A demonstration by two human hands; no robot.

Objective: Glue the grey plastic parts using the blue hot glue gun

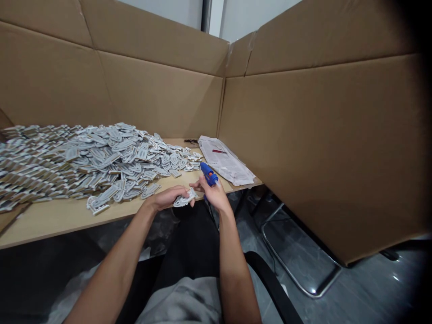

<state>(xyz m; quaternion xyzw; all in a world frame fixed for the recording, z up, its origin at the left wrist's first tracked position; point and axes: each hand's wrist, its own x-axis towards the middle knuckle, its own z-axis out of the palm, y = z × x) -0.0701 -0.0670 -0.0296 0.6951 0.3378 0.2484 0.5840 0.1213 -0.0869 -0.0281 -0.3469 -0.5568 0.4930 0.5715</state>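
My left hand (171,197) is closed on a flat grey-and-white cut-out piece (185,198) just off the table's front edge. Close to its right, my right hand (212,191) grips a blue glue gun (209,173), and some of its fingers reach toward the piece. The gun's lower part is mostly hidden by the hand. A large heap of similar cut-out pieces (114,150) covers the left and middle of the wooden table (64,218).
Printed paper sheets (229,167) lie on the table's right end, with a red pen-like item (219,151) on them. Tall cardboard walls (162,90) stand behind and to the right. A black chair armrest (270,285) and a metal chair frame (303,292) are lower right.
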